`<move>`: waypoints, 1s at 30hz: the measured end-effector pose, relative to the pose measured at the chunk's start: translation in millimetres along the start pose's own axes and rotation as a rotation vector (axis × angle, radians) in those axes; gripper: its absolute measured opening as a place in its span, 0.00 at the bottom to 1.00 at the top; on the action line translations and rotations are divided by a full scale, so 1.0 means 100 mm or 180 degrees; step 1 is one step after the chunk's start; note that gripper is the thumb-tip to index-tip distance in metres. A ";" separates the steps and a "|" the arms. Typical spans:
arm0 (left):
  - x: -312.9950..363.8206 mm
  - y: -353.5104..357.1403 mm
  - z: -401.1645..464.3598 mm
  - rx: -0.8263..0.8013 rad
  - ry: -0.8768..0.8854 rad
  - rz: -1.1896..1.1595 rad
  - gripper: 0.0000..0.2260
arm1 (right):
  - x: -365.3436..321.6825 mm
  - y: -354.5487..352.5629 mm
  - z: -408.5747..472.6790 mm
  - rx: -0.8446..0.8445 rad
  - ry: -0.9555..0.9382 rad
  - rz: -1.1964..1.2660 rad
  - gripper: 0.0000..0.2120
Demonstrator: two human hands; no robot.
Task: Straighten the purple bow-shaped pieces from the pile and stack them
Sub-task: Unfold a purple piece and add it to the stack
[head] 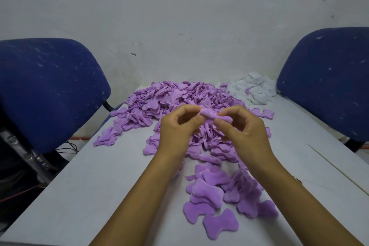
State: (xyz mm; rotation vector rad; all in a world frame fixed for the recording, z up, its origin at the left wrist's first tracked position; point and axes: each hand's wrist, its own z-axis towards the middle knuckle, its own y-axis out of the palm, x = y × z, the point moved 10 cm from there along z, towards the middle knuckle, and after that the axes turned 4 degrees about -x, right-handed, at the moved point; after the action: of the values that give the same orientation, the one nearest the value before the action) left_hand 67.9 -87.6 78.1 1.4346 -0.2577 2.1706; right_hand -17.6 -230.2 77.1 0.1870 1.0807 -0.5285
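A big pile of purple bow-shaped fabric pieces (175, 100) covers the far half of the grey table (89, 185). Above its near edge both hands hold one crumpled purple piece (211, 115). My left hand (177, 132) pinches its left end between thumb and fingers. My right hand (243, 128) pinches its right end the same way. Nearer to me, between my forearms, lies a loose overlapping stack of flattened purple pieces (207, 191), with more spread beside it (247, 195). One flat piece (220, 223) lies alone at the front.
A heap of white fabric scraps (253, 90) sits at the far right of the table. Blue padded chairs stand on the left (46, 90) and on the right (327, 78). A grey wall rises behind. Cables lie on the floor at left (67, 149).
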 end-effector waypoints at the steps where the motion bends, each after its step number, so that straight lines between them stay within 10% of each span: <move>1: 0.01 0.00 0.00 0.0007 0.0028 0.0018 0.10 | -0.01 -0.03 0.00 0.0106 -0.0025 -0.0037 0.05; 11: -0.04 0.13 0.00 -0.0558 -0.0140 0.0206 0.07 | -0.02 -0.02 0.02 -0.0190 0.0051 -0.0125 0.06; 18: -0.02 -0.04 0.03 -0.0059 -0.0053 0.0202 0.07 | -0.02 -0.03 0.02 -0.0194 0.0019 -0.0375 0.05; 24: -0.23 0.11 0.02 -0.1131 -0.0735 0.0268 0.14 | 0.24 -0.06 0.05 -0.0529 0.0666 0.0414 0.16; 30: -0.42 -0.31 0.12 -0.0123 -0.0683 0.1817 0.16 | 0.62 -0.17 0.11 -0.0130 0.0781 -0.0890 0.08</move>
State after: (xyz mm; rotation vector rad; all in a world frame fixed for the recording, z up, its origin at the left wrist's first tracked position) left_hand 106.5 -79.4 42.0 1.7280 -0.8741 2.4143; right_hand 5.3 -269.3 29.8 0.0651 1.3662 -0.7470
